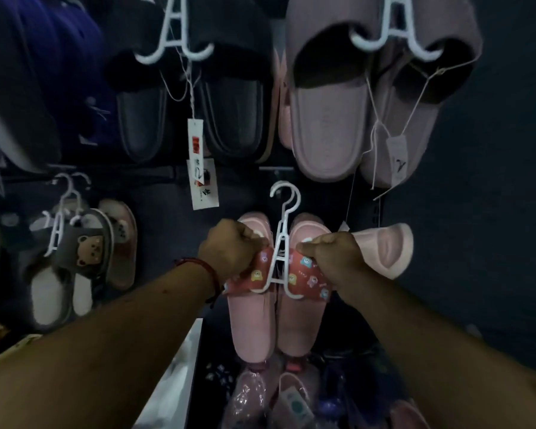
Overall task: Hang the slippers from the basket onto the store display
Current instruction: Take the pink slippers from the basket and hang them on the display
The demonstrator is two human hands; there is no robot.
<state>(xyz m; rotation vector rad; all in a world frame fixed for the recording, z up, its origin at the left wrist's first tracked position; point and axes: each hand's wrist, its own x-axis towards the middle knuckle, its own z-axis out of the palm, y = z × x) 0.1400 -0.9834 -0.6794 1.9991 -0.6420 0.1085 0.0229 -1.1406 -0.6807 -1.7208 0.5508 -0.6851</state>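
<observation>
Display wall (492, 150): dark panel filling the view, hung with pairs of slippers on white hangers.
Mauve slippers (328, 119): large pair at the wall's upper right, toes up, with strings and a pale tag dangling.
Black slippers (229, 119): pair at the upper middle, just left of the mauve pair.
Pink slippers (254, 329): the task's pair, side by side at the wall's lower middle, toes up, with red cartoon-print straps, held in both hands.
Bear slippers (84, 252): grey pair with a bear face at the lower left edge, on its own hanger.
Lone pink slipper (387, 249): lying sideways just right of the right hand.
Wrapped slippers (251, 397): in clear plastic, below the pink pair's heels.
Left hand (229, 252): fingers (257, 239) curled round the left strap.
Right hand (334, 261): fingers (310, 247) pinching the right strap.
White hanger (280, 249): upright between the two straps, its arms under them. The hook sits just below a short rail; whether it catches anything cannot be told.
Price tag (195, 140): white and red, hanging from the black pair.
Red cord (205, 267): round the left wrist.
</observation>
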